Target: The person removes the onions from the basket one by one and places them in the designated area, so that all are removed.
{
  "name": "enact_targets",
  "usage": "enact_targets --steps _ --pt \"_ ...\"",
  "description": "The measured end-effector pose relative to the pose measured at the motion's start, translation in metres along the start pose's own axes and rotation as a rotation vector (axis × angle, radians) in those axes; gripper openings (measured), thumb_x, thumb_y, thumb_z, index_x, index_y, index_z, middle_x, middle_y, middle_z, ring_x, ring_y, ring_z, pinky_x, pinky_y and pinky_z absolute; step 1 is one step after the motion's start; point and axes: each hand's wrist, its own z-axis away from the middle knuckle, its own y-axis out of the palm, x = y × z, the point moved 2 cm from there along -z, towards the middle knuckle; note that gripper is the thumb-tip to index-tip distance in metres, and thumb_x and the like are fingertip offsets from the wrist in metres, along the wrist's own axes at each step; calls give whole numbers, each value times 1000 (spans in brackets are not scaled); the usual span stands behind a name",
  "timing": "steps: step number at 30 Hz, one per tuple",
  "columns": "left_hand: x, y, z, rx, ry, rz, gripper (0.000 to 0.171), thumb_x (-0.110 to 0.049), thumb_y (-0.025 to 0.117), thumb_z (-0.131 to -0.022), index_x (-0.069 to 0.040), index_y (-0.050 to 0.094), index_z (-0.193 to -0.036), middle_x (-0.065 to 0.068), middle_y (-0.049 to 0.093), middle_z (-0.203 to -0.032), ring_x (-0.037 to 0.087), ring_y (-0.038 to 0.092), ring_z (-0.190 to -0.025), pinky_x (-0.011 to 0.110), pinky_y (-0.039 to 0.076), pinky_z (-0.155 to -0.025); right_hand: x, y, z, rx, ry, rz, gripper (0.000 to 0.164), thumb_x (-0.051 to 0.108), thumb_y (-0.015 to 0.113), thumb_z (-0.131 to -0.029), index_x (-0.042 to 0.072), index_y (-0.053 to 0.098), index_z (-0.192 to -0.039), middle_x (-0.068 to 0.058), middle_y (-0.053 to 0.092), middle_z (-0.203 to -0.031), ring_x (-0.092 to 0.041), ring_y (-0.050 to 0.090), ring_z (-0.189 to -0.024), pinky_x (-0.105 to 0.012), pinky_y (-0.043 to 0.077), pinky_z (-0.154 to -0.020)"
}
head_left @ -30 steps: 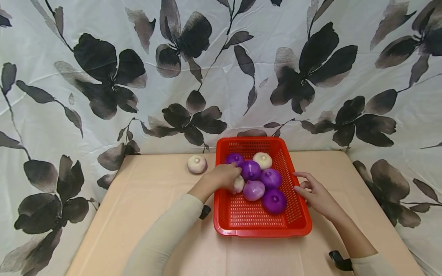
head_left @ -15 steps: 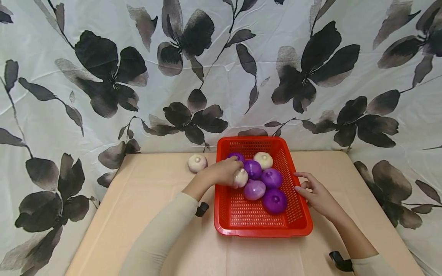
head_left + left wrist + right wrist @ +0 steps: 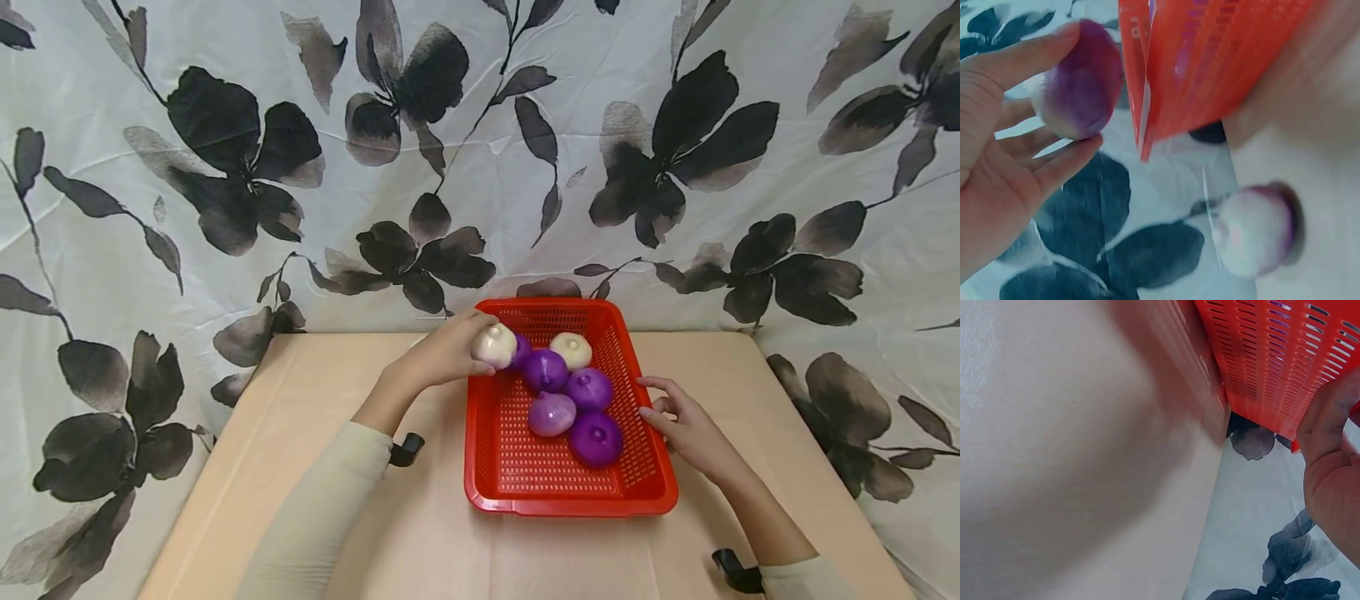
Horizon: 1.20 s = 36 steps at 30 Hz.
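My left hand [image 3: 441,352] holds a pale onion [image 3: 495,346] over the back left rim of the red plastic basket [image 3: 517,483]. In the left wrist view that onion [image 3: 1085,84] shows a purple side, gripped between thumb and fingers beside the basket wall. Several purple onions [image 3: 546,371] and a cream-white onion [image 3: 572,350] lie in the basket's back and middle. On the right, my right hand [image 3: 693,433] grips the basket's rim with its fingertips; the right wrist view shows the bent hand [image 3: 1332,444] at the perforated wall.
A white and purple onion [image 3: 1257,231] sits on the table to the left of the basket, hidden behind the left hand in the head view. The beige table [image 3: 300,417] ends against a hanging floral cloth [image 3: 525,208].
My left hand has lifted the pale onion from among the others and carried it back and left to the rim. The right hand and the basket stay in place.
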Motion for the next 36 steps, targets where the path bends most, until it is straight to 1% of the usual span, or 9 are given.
enact_targets --steps 3,8,13,18,21,24,27,32,36 --pt "10 -9 8 -80 -13 13 70 -20 87 -82 -6 56 -143 14 55 -140 32 57 -126 49 48 -111 0 1 2 7 -1 -9 54 12 58 -105 4 36 -153 -14 53 -89 -12 60 -64 -27 56 -51" --pt "34 -21 21 -194 -36 98 69 -16 87 -80 -6 57 -141 14 54 -137 33 57 -123 53 48 -109 -1 2 5 -3 -4 4 53 12 58 -105 4 36 -153 -14 53 -89 -11 57 -62 -28 54 -50" --pt "67 -24 32 -276 -74 167 70 -14 89 -78 -4 58 -140 15 55 -139 34 54 -128 54 46 -109 -2 2 6 -14 -18 16 52 12 58 -105 4 37 -152 -13 52 -89 -11 54 -60 -27 51 -48" --pt "97 -24 46 -351 -151 179 75 -16 91 -77 -1 56 -142 18 54 -141 37 51 -134 56 42 -112 -4 5 7 -19 -23 12 52 11 59 -105 4 38 -152 -12 51 -88 -11 54 -60 -27 51 -47" --pt "117 -22 52 -369 -174 173 74 -15 90 -78 2 56 -141 20 54 -142 39 49 -137 56 39 -115 -3 6 8 -19 -22 9 53 11 59 -105 4 38 -152 -13 51 -88 -11 54 -60 -27 52 -47" --pt "136 -19 57 -369 -195 167 75 -13 90 -78 4 54 -142 23 52 -143 41 46 -138 57 36 -117 -2 6 8 -17 -23 12 53 12 59 -105 3 38 -152 -13 51 -88 -11 55 -60 -27 52 -48" --pt "152 -16 62 -366 -241 170 76 -12 89 -79 5 52 -143 28 50 -144 45 45 -138 59 35 -118 -1 6 8 -18 -27 18 53 12 59 -105 4 38 -152 -13 51 -87 -10 54 -60 -28 52 -48" --pt "174 -10 70 -361 -322 166 77 -16 87 -81 9 50 -143 33 51 -141 49 45 -135 61 33 -117 -1 6 8 -20 -30 24 52 13 59 -105 5 38 -152 -13 51 -88 -10 53 -59 -29 51 -48" --pt "188 -2 74 -336 -373 153 75 -15 85 -83 11 48 -143 35 50 -141 52 45 -135 63 33 -116 0 6 8 -22 -30 25 52 12 59 -105 5 38 -152 -13 50 -89 -10 53 -59 -28 51 -48"
